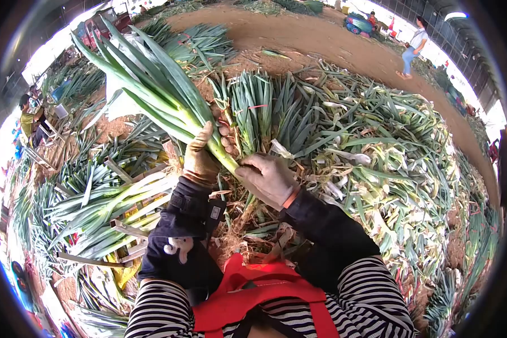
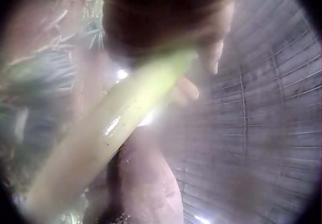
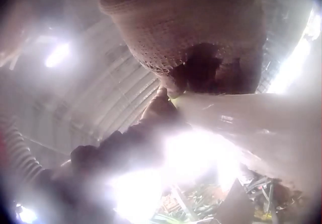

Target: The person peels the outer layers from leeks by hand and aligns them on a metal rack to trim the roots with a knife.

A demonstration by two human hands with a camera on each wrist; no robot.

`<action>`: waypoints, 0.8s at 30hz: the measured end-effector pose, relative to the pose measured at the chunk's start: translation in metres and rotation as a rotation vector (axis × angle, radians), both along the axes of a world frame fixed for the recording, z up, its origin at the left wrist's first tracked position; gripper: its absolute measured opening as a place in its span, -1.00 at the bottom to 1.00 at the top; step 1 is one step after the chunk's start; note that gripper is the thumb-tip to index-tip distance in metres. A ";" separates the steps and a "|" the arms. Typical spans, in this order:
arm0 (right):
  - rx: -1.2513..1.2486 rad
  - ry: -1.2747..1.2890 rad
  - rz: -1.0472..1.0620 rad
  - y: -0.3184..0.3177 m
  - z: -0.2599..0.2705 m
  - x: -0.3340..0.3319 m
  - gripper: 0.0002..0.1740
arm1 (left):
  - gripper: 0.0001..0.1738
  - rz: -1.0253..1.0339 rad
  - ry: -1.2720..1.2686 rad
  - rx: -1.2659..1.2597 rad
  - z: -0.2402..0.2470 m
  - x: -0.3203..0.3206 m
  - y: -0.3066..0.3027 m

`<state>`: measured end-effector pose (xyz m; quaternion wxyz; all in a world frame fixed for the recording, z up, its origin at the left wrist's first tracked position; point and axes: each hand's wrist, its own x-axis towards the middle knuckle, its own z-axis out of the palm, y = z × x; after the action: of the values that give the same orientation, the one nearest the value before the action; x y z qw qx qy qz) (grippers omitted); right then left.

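A big leek [image 1: 222,155] slants across the head view, its green leaves fanned to the upper left and its pale stem pointing toward me. My gloved left hand [image 1: 200,160] grips the stalk below the leaves. On the lower stem, the fingers and thumb of my gloved right hand [image 1: 269,179] pinch the pale skin. The left wrist view shows the stem [image 2: 100,128] up close, running down from the dark underside of the left hand [image 2: 161,23]. The white stem [image 3: 251,126] appears blurred below the right glove [image 3: 201,33] in the right wrist view. The root end is hidden.
A leek bundle [image 1: 253,110] with a pink tie stands just ahead. Stripped leaves [image 1: 400,163] pile up broadly at the right. More leeks [image 1: 107,208] lie across a wooden rack at the left. A person [image 1: 416,48] is on the dirt path behind.
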<state>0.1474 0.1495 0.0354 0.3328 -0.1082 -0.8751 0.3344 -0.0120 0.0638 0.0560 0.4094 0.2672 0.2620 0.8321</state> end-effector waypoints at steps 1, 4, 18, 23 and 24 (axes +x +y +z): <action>0.001 0.020 -0.015 0.001 -0.002 -0.001 -0.75 | -0.45 -0.030 -0.018 -0.004 -0.001 -0.001 -0.001; -0.041 -0.022 -0.041 0.002 -0.004 -0.005 -0.79 | -0.46 -0.080 -0.050 0.018 -0.001 -0.001 -0.001; -0.778 -1.027 0.656 0.028 -0.054 -0.021 -0.68 | -0.23 -0.414 -0.143 0.159 0.007 0.006 -0.012; 0.662 -1.427 0.350 0.045 -0.090 -0.013 -0.55 | -0.31 -0.277 -0.080 0.120 0.000 -0.038 -0.022; 0.669 -1.429 0.355 0.050 -0.091 -0.007 -0.55 | -0.34 -0.253 -0.118 0.108 0.002 -0.045 -0.026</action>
<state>0.1401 0.1992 -0.0552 -0.3502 -0.0500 -0.9341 -0.0474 -0.0569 0.0377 0.0578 0.5105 0.2703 0.1565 0.8011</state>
